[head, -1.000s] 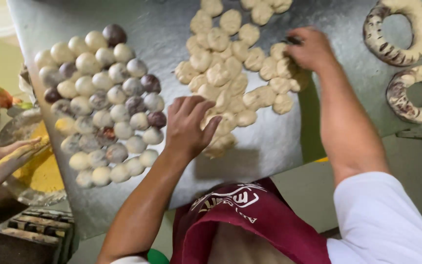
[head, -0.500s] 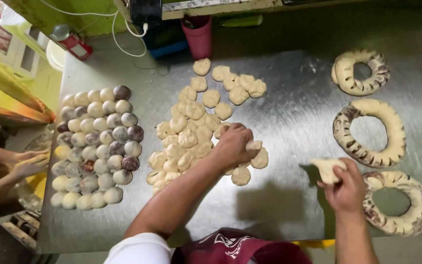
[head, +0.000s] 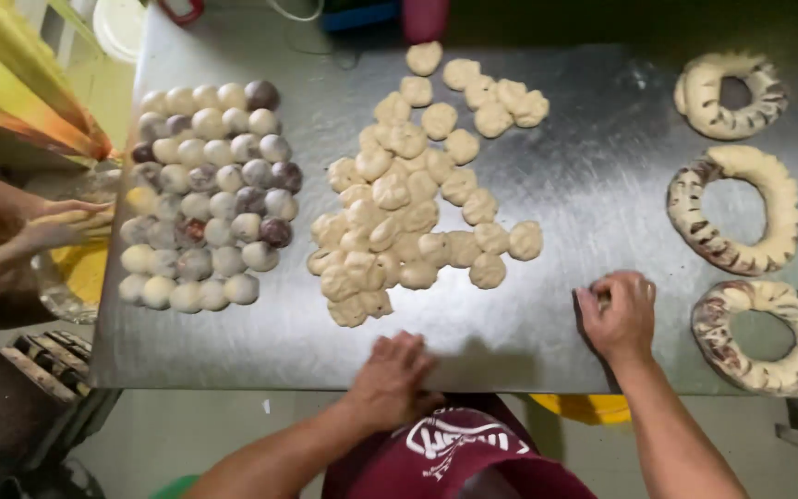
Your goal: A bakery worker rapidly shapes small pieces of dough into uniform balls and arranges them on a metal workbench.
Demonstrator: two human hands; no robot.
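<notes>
The right hand (head: 617, 316) has been drawn back from the dough rings (head: 736, 211) at right and is now clenched on the steel table (head: 593, 185), low and right of centre; what it grips cannot be told. The left hand (head: 394, 379) has been pulled off the dough-piece pile (head: 408, 212) at centre frame and lies flat, empty, at the near edge.

bakery kitchen | steel table (head: 602, 185) | dough pieces (head: 408, 212) | ring loaves (head: 741, 208)

Left hand (head: 392, 374) lies flat at the tabletop's (head: 593, 176) near edge. Right hand (head: 619, 314) presses down, closed, beside the nearest dough ring (head: 768, 337). Dough pieces (head: 408, 203) cluster mid-tabletop.
</notes>
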